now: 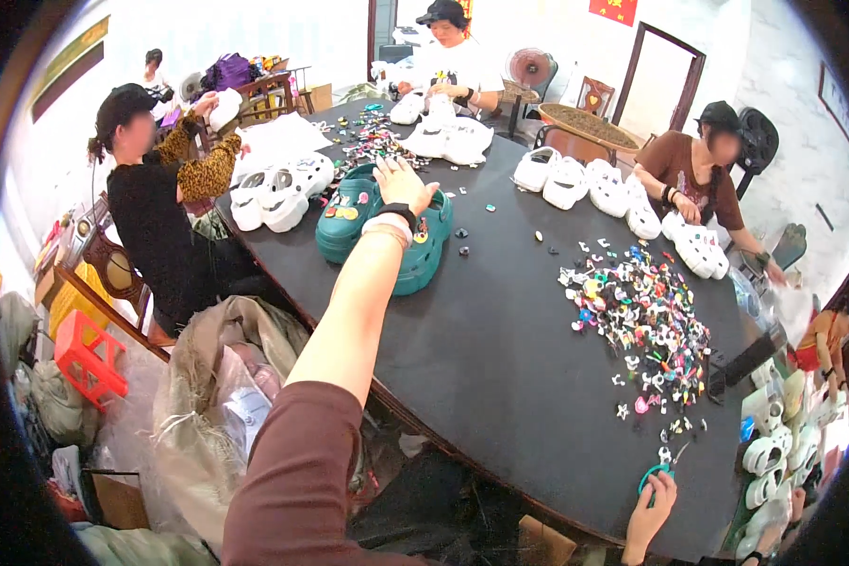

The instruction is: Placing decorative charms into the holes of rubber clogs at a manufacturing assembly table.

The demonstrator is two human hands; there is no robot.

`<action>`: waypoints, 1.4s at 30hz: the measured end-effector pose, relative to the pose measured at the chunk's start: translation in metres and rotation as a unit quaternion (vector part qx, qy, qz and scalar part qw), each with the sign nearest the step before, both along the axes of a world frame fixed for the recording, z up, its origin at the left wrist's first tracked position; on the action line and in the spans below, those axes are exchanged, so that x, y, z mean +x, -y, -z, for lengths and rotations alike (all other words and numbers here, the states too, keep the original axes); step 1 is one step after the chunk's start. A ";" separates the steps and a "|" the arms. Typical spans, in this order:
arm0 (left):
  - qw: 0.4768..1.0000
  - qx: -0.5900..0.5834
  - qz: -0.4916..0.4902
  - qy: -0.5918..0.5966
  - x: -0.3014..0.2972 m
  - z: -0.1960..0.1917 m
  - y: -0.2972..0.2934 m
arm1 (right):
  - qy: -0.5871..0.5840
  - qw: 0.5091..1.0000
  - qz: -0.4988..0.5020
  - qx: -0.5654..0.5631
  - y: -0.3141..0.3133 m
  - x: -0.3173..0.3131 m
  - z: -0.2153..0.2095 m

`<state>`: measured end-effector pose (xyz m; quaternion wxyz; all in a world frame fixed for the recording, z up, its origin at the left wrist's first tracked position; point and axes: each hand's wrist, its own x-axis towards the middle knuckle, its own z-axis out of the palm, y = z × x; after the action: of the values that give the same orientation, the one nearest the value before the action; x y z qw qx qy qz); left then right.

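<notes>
A pair of green clogs (349,222) with colourful charms stands on the dark table, left of centre. My left hand (403,191) reaches over the pair, palm down, fingers stretched out and thumb apart. It appears to rest on the clogs; the contact underneath is hidden. Near the table's lower right edge, my right hand (657,500) has its fingers around the teal handles of small scissors (668,469), whose blades point away from me. Just beyond them spreads a heap of small colourful shoe charms (641,316). A few loose charms lie between heap and clogs.
White clogs (283,193) stand at the left, with more white clogs (566,179) at the far right. Several people work around the table (481,368). A woven sack (208,406) and a red stool (90,357) are at the left; more clogs (769,453) stand beyond the right edge.
</notes>
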<state>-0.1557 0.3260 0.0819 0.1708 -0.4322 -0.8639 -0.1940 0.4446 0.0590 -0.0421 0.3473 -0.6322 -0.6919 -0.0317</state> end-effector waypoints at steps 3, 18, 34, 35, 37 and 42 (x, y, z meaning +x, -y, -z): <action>0.998 -0.041 -0.039 0.003 -0.026 0.003 -0.002 | -0.006 1.000 0.017 -0.021 0.001 -0.006 -0.003; 0.955 -0.268 -0.107 0.065 -0.007 -0.007 -0.031 | 0.055 0.998 0.022 -0.003 0.003 -0.009 -0.019; 0.981 -0.015 0.191 0.005 0.043 -0.033 0.130 | 0.007 0.999 0.051 0.014 0.003 0.005 0.003; 0.975 -0.016 0.219 -0.039 0.056 -0.033 0.135 | 0.003 0.999 0.047 0.023 0.004 0.004 0.003; 0.957 -0.011 0.265 -0.119 0.073 -0.029 0.144 | -0.016 0.999 0.030 0.037 0.003 0.001 0.000; 0.832 -0.047 0.531 -0.151 0.108 -0.021 0.139 | -0.011 0.999 0.026 0.044 0.004 -0.002 0.003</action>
<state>-0.0481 0.1867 0.1033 0.1489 -0.8561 -0.4727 -0.1465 0.4423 0.0547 -0.0453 0.3817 -0.6341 -0.6694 -0.0644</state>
